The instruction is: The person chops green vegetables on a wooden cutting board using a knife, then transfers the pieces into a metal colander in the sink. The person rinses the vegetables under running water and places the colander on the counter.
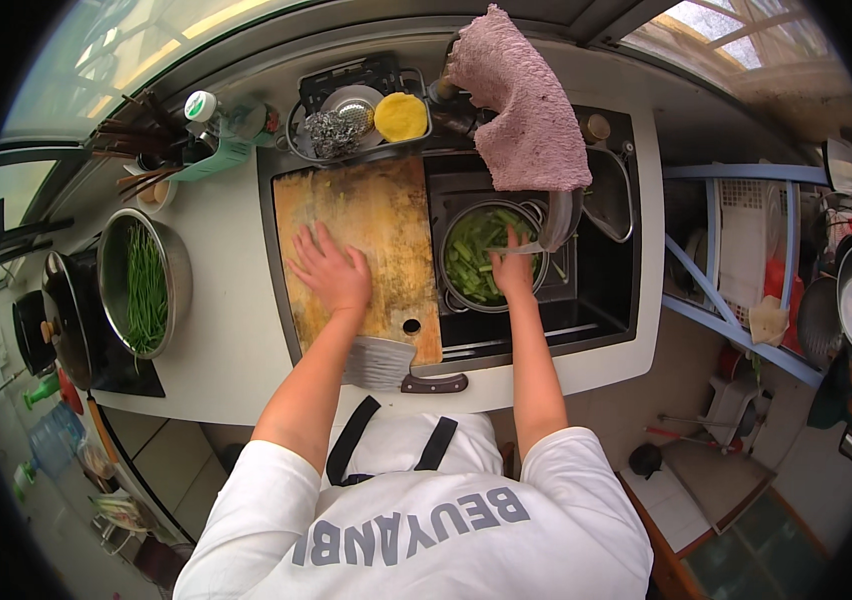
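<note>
Grey capitals (416,527) across white shirt (546,550), green mark (198,103) on white lid (208,113)

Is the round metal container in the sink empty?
Not empty: green vegetable pieces lie inside the metal container, and the right hand reaches in.

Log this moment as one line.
left hand: flat on board | right hand: at greens in pot | knife: on counter edge

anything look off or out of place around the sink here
The cleaver stands out: it lies near the front edge of the counter, close to the left forearm, an awkward spot for a blade. The cutting board also shows dark stains.
</note>
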`<state>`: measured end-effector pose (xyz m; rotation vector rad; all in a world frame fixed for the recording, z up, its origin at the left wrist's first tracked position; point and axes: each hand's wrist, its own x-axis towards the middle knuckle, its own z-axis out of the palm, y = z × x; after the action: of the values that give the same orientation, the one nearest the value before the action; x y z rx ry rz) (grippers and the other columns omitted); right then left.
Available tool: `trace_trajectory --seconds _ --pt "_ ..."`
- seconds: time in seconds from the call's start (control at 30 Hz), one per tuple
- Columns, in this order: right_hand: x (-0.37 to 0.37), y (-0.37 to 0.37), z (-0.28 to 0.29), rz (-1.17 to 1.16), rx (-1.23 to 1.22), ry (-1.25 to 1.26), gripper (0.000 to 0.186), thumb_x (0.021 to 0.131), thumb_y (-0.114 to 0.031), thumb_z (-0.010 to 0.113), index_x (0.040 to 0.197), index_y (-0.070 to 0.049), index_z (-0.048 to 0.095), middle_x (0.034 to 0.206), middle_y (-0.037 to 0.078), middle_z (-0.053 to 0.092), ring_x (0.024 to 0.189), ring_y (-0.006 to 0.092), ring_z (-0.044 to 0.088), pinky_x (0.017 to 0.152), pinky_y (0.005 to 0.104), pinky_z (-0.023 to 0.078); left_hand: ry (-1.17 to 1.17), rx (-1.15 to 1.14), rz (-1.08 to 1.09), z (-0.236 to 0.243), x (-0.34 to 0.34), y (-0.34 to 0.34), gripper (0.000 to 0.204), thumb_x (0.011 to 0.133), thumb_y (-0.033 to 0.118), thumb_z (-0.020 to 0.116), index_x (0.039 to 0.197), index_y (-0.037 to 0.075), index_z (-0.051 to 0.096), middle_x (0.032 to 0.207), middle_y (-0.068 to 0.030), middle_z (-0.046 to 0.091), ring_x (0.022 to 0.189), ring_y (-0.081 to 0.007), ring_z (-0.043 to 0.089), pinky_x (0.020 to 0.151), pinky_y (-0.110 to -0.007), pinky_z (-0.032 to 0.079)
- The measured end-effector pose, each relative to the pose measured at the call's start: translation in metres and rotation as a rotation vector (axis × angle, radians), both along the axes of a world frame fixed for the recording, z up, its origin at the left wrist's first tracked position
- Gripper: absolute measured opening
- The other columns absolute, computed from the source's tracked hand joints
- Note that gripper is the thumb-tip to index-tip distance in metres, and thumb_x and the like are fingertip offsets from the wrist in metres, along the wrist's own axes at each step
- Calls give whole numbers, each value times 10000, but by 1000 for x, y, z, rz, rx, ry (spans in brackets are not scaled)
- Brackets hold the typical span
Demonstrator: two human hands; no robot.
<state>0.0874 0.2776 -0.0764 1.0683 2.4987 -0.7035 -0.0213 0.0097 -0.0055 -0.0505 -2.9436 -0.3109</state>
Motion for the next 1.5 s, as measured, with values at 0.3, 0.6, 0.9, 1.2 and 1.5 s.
trace_trajectory --seconds 0.3,0.6,0.9,1.2,1.5 --pt "-23 -29 -41 -73 -26 -150 1101 628 -494 837 1483 -154 232 1542 230 34 1389 440 162 1028 604 335 12 -19 -7 2 -3 2 580 842 242 526 1376 52 407 1454 -171 349 1386 -354 267 1121 -574 142" --pt "-17 23 -37 -96 -481 -70 584 885 -289 654 1379 -65 440 1409 235 411 1242 403 460 959 493 455 6 -6 -3 1 -2 2 572 845 240 522 1372 50 411 1457 -171 339 1392 -353 252 1127 -568 132" --pt "1 8 -34 -139 -243 -119 1158 687 -462 810 1515 -75 100 1517 259 180 1406 424 171 1099 516 290 14 -5 -14 2 1 4 583 833 234 525 1370 37 413 1447 -185 347 1390 -365 251 1123 -579 130" --pt "-17 -14 -78 -303 -391 -119 681 833 -382 679 1363 -33 436 1075 195 617 940 328 616 793 448 502 8 1 -21 4 -2 3 582 844 230 519 1383 46 398 1448 -182 345 1382 -368 261 1123 -573 130" --pt "-18 -10 -19 -725 -449 247 722 914 -304 602 1484 -86 215 1429 207 374 1276 381 418 1013 499 397 14 -5 -25 0 0 1 591 824 229 533 1369 33 413 1448 -194 336 1380 -371 262 1122 -581 137"
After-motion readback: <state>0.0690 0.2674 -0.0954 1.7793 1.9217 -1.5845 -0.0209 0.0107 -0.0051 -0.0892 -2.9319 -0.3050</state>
